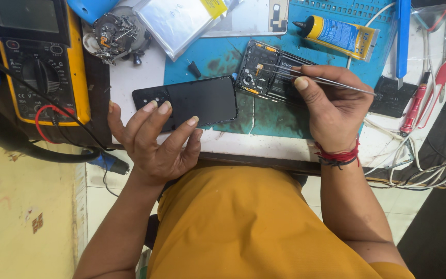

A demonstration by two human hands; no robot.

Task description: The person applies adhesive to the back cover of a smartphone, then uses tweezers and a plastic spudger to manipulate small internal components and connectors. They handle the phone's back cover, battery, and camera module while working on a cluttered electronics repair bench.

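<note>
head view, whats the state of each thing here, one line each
left hand: open, fingertips on black back cover
black back cover: detached, lying flat
right hand: gripping tweezers
tweezers: tips at the opened phone
opened phone: back off, insides exposed
glue tube: capped, lying down
multimeter: screen blank

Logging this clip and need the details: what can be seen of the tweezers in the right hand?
The tweezers are slim, bare silvery metal with two long tapering arms. The right hand holds them, forefinger and thumb pinching them near the middle, nearly level. Their fine tips point left over the opened phone, near its camera corner; whether they touch it cannot be told. The rear end sticks out right past the hand. Nothing seems to be gripped in the tips.
</note>
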